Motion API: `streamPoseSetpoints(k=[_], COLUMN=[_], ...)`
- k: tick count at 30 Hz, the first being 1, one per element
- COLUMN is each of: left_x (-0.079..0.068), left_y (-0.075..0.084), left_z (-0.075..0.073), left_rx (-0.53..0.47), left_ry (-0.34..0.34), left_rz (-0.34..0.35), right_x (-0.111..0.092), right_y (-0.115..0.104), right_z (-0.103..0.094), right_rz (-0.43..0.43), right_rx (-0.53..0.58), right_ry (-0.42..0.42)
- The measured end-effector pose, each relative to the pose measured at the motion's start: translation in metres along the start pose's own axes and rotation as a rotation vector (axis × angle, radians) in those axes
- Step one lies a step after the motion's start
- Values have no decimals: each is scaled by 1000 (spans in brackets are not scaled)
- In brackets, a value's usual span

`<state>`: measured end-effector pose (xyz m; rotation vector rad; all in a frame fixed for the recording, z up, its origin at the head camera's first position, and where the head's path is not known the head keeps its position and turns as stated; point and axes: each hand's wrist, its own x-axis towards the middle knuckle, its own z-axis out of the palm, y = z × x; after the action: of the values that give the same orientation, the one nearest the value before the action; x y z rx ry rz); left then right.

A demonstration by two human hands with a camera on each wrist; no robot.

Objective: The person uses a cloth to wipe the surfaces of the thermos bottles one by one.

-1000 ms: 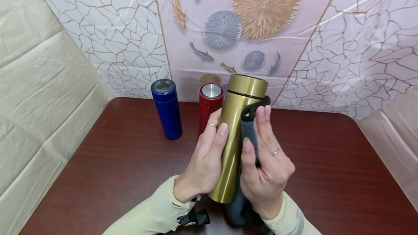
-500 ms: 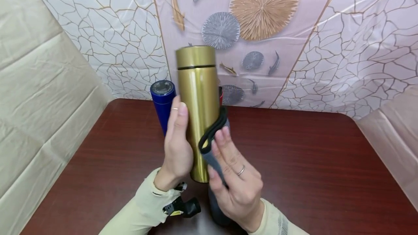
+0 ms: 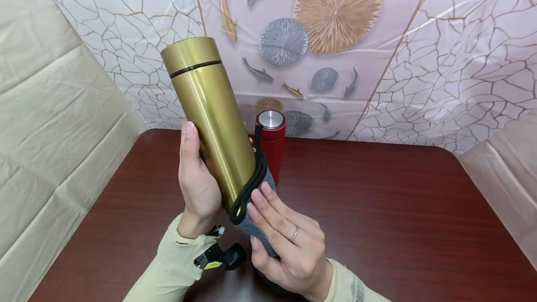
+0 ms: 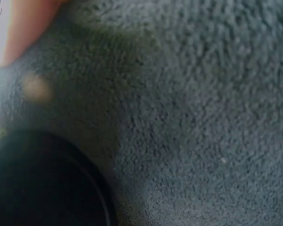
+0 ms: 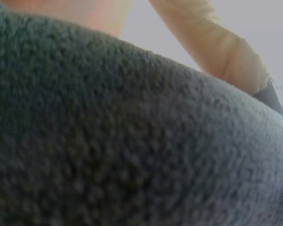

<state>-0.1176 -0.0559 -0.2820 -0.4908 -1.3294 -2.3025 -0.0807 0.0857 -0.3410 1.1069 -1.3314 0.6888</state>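
Note:
A gold thermos flask (image 3: 214,120) with a black ring below its lid is held up off the table, its top leaning left. My left hand (image 3: 197,190) grips it from the left, thumb along the side and most fingers hidden behind. My right hand (image 3: 291,241) pinches a grey cloth (image 3: 256,229) with a black edge, pressed around the flask's lower right side. The flask's bottom end is hidden by the cloth. Fuzzy grey cloth (image 4: 203,117) fills most of the left wrist view, beside a dark round shape. In the right wrist view, cloth (image 5: 132,141) covers most of the picture.
A red thermos flask (image 3: 273,148) with a silver lid top stands upright behind the cloth on the dark red-brown table (image 3: 377,199). Patterned sheeting (image 3: 344,73) hangs behind the table, with pale cloth (image 3: 50,106) on the left.
Both hands have moved left with the gold flask, which has swung from leaning right to leaning left. The cloth has shifted down the flask. The blue flask is now hidden behind it.

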Motion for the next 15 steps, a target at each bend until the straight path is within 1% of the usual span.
streamPoseSetpoints(k=[3,4,6,9,12,15], left_x=[2,3,5,7,7,6], left_y=[2,3,6,8,8,5], left_z=[0,0,0,-1,0,1], left_rx=[-40,-71,-105,-132,-157,-174], left_ry=[20,32,59,87,91,71], left_rz=[-27,-41,-48,-43,-42,-41], right_x=[2,3,4,4,4,5], right_y=[4,5,8,8,8,10], right_z=[-1,-1,-1,-2,-2,-3], right_rz=[-13,-19,-34,-42,-28,8], right_rx=[12,17,21,20,22,35], right_ry=[6,9,8,-3,-5,24])
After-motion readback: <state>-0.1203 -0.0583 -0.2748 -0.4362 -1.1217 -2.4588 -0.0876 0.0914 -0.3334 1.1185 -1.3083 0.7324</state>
